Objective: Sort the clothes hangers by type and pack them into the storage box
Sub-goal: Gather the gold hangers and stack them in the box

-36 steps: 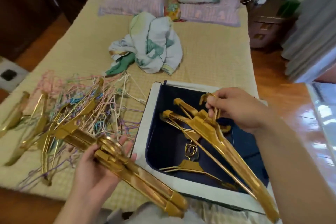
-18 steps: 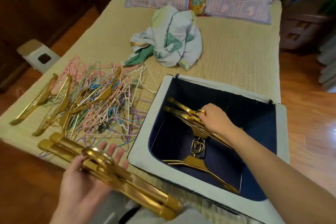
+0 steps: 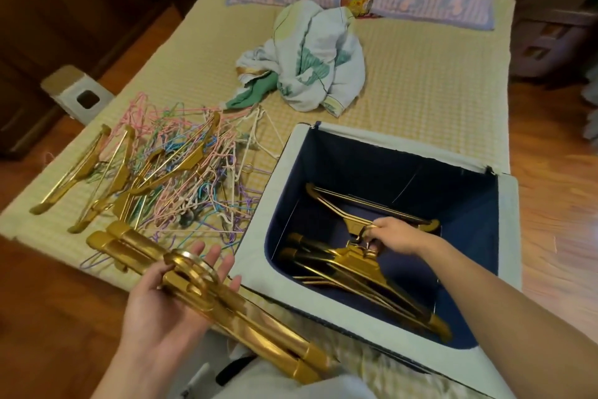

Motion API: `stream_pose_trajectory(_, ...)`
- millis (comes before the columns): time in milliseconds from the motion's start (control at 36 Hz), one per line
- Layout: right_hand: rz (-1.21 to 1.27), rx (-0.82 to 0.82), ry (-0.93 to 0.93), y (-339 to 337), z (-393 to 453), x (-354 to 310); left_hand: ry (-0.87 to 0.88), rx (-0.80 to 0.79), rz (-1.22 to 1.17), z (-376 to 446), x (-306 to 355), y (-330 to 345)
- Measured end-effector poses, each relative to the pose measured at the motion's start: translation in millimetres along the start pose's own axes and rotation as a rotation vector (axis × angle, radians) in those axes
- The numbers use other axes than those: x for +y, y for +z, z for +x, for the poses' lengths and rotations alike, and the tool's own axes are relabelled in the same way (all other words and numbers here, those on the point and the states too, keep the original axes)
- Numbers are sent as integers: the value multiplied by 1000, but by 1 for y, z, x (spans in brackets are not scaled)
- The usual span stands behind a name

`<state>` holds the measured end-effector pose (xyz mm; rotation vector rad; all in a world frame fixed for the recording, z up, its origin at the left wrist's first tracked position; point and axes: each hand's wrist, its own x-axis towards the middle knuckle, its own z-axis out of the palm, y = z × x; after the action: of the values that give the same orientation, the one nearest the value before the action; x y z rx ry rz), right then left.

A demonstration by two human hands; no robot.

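Note:
A fabric storage box (image 3: 255,258) with a dark blue lining stands open at the bed's near right corner. Gold hangers (image 3: 359,272) lie stacked on its floor. My right hand (image 3: 393,235) reaches down inside and grips the hooks of that stack. My left hand (image 3: 168,298), palm up with fingers spread, carries a bundle of thick gold hangers (image 3: 252,330) left of the box. On the bed to the left lies a tangle of thin coloured wire hangers (image 3: 194,178) mixed with more gold hangers (image 3: 77,169).
A crumpled floral cloth (image 3: 310,62) lies mid-bed beyond the box. Pillows (image 3: 430,2) and folded bedding sit at the headboard. A small white box (image 3: 77,94) stands on the wooden floor left of the bed. A drawer unit (image 3: 550,33) is at the far right.
My right hand has lowered its gold hangers from above the box down onto its floor. The view has shifted, and my left hand still carries its bundle.

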<state>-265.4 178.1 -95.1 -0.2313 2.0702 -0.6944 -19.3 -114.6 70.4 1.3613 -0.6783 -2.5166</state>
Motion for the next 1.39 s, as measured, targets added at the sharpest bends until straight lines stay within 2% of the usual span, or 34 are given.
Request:
stream_pose_trajectory(167, 140, -245, 82, 22, 31, 17, -20, 51, 22, 1, -2, -1)
stream_pose_trajectory(250, 137, -309, 150, 38, 58, 28, -34, 104, 51, 6, -3, -1)
stream_pose_trajectory(361, 124, -226, 206, 57, 94, 44, -33, 177, 73, 11, -6, 3)
stream_pose_trajectory(472, -222, -54, 297, 84, 118, 69, -3, 223, 74, 15, -9, 2)
stream_pose_trajectory(528, -311, 5, 329, 97, 129, 80, -5, 221, 49, 16, -11, -2)
stream_pose_trajectory(611, -301, 34, 373, 109, 131, 73, 6, 228, 39, 16, -11, -4)
stream_pose_trajectory(806, -264, -34, 431, 116, 128, 69, 7, 245, 66, 15, -10, -2)
stream_pose_trajectory(944, -41, -18, 482, 111, 124, 71, -7, 240, 78, 17, -9, 0)
stream_pose_trajectory(1000, -13, -68, 495, 115, 122, 81, -15, 235, 88, 18, -10, 0)
stream_pose_trajectory(1083, -110, -174, 442, 129, 124, 112, -26, 232, 98, 19, -11, -1)
stream_pose_trajectory(1195, -222, -279, 429, 122, 85, 85, -41, 221, 90, 18, -10, -1)
stream_pose_trajectory(1306, -145, -429, 488, 113, 71, 82, -42, 216, 79, 19, -9, 0)
stream_pose_trajectory(1389, -190, -505, 479, 114, 72, 81, -35, 210, 75, 18, -9, -2)
